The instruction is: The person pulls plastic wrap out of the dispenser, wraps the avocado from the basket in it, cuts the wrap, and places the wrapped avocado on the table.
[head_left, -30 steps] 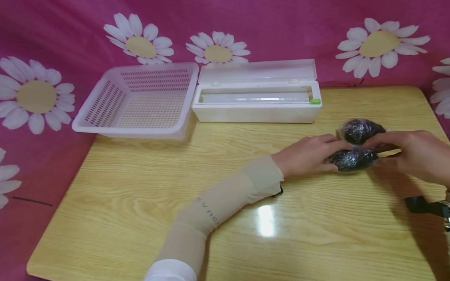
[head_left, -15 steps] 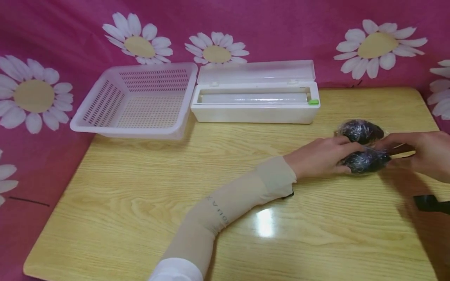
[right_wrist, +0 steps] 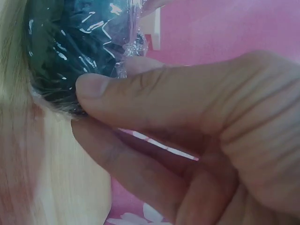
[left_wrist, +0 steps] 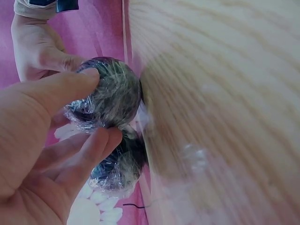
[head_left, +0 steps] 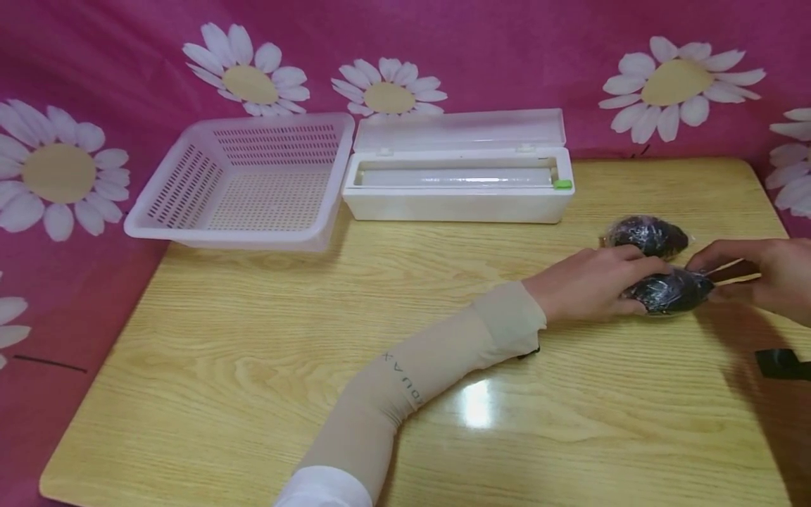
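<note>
Two dark, egg-shaped fruits that look like avocados, each in clear cling film, lie side by side at the table's right. My left hand [head_left: 598,282] holds the nearer wrapped avocado [head_left: 674,290] by its left end, thumb on one side and fingers on the other. At its narrower right end, my right hand [head_left: 763,278] pinches it between thumb and finger. The farther wrapped avocado [head_left: 646,236] lies just behind, near my left fingers; the left wrist view also shows this second avocado [left_wrist: 123,161]. Crinkled film covers the held avocado [right_wrist: 70,42] in the right wrist view.
A white cling film box [head_left: 459,204] with its lid raised stands at the back, a roll inside and a green slider at its right end. Left of it sits a pale plastic basket [head_left: 323,236]. Pink daisy-patterned cloth [head_left: 507,63] hangs behind the wooden table [head_left: 253,352].
Both hands have moved a little to the right, with the nearer wrapped avocado between them. The farther avocado has hardly moved.
</note>
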The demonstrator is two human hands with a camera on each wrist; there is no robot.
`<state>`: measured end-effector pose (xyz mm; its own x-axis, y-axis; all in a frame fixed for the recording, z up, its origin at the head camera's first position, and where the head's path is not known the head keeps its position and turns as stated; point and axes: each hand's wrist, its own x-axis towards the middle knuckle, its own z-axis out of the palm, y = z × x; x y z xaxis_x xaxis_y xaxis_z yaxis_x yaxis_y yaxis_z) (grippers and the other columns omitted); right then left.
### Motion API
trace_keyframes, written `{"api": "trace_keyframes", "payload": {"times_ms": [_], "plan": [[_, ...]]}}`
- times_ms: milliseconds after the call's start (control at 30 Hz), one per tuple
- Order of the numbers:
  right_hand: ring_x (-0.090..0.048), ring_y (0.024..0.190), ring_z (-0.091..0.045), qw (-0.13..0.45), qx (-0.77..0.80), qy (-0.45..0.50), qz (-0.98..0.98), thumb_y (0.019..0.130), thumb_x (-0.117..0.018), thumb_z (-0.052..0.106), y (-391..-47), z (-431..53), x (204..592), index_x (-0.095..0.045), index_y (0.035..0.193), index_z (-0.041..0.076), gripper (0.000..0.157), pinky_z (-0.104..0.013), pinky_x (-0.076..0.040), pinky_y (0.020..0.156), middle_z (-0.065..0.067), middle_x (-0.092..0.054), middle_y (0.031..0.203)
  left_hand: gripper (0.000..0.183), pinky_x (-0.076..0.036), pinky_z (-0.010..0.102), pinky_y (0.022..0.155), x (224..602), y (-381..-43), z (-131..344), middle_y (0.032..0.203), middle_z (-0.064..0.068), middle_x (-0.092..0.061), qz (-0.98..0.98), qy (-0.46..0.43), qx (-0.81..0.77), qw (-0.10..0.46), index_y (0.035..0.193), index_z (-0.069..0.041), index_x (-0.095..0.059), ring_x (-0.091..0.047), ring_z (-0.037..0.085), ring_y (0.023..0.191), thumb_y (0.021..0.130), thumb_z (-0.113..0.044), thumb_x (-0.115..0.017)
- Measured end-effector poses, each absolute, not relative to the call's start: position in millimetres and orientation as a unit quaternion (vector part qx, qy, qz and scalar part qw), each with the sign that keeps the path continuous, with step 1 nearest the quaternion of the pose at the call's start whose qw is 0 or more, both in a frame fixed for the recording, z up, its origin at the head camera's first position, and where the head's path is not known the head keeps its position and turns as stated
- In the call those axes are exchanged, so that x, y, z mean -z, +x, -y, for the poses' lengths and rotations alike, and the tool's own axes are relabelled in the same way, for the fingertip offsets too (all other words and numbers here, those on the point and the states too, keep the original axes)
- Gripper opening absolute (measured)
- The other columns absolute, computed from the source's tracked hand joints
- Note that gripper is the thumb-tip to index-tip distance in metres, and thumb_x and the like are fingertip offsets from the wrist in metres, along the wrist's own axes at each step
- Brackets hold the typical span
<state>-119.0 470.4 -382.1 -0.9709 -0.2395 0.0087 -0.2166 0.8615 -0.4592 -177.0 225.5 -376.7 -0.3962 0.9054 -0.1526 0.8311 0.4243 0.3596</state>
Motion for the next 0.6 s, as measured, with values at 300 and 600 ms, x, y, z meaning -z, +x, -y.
{"api": "trace_keyframes", "payload": {"times_ms": [300, 600], "plan": [[-0.065, 0.080, 0.003, 0.065, 0.194, -0.102, -0.973, 0.067, -0.084, -0.018, -129.6, -465.2, 375.8, -0.070, 0.108, -0.006, 0.045, -0.039, -0.063, 0.066, -0.026, -0.072, 0.107, 0.063, -0.041, 0.014, 0.113, 374.4, -182.7, -214.6, 0.156, -0.009, -0.049, -0.837, 0.506, -0.118, 0.170, 0.158, -0.035, -0.039, -0.050, 0.002, 0.137, 0.101, -0.050, -0.060], [-0.069, 0.082, -0.003, 0.034, 0.169, -0.139, -0.975, 0.065, -0.087, -0.016, -134.8, -473.2, 374.4, -0.069, 0.110, -0.006, 0.049, -0.045, -0.060, 0.060, -0.036, -0.068, 0.110, 0.056, -0.048, 0.016, 0.104, 364.9, -196.6, -188.0, 0.155, -0.008, -0.051, -0.855, 0.483, -0.130, 0.137, 0.156, -0.030, -0.043, -0.061, 0.002, 0.120, 0.105, -0.048, -0.055]]}}
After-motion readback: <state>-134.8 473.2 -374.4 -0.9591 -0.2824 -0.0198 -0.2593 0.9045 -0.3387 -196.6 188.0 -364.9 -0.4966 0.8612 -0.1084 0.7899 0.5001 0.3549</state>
